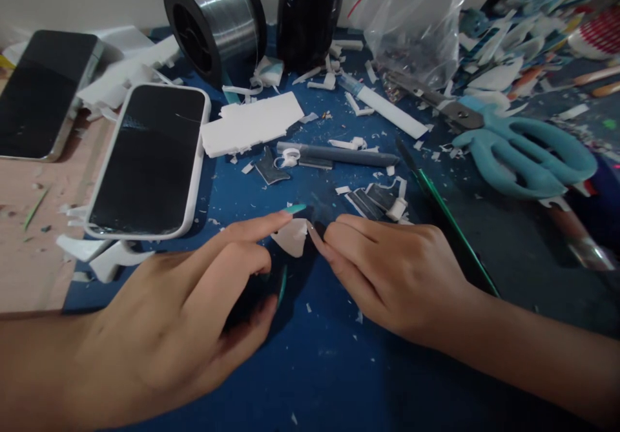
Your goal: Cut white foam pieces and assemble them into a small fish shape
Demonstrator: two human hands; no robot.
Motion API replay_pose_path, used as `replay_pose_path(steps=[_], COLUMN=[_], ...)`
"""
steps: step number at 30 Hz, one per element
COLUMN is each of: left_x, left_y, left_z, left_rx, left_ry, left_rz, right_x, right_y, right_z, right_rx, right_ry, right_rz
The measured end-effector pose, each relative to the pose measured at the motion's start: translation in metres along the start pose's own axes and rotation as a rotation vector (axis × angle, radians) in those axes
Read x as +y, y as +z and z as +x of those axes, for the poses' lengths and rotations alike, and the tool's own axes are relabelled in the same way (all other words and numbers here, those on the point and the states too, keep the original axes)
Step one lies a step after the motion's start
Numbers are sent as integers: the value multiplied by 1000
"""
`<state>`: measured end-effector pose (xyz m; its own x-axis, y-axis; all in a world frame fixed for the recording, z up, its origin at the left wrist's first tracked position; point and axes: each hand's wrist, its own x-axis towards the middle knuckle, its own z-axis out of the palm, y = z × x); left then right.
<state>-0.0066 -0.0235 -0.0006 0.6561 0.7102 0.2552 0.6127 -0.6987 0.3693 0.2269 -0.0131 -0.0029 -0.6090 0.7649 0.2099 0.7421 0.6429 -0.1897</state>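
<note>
A small off-white, fan-shaped piece (292, 237) lies on the blue tabletop between my hands. My left hand (194, 303) comes in from the left, its stretched index fingertip at the piece's upper edge. The left thumb is held apart below, and the other fingers are bent. On the other side, my right hand (392, 270) is closed, with the fingers curled in and the thumb tip touching the piece's right edge. What the curled fingers hold, if anything, is hidden. Just beyond them lie several dark grey scraps with white edges (371, 201).
Two phones (150, 161) (43, 90) lie left; behind are a wire spool (227, 25), a Pepsi bottle (307, 19) and a plastic bag (416, 19). A white sheet piece (254, 122), grey stick (349, 154), green rod (445, 216) and blue-handled scissors (527, 141) lie beyond my hands.
</note>
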Motion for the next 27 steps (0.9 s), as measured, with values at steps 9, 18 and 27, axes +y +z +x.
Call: replay_pose_path(steps=[9,18,27], left_x=[0,1,0], left_y=[-1,2,1], left_z=[-6,-8,-7], left_rx=[111,106,115], left_ry=[287,248,254], left_rz=[286,281,293], right_x=[-1,0,0], right_y=[0,0,0], right_z=[2,1,1], right_rx=[20,12,10], right_ry=[-7,-11,-12], right_rz=[11,13,4])
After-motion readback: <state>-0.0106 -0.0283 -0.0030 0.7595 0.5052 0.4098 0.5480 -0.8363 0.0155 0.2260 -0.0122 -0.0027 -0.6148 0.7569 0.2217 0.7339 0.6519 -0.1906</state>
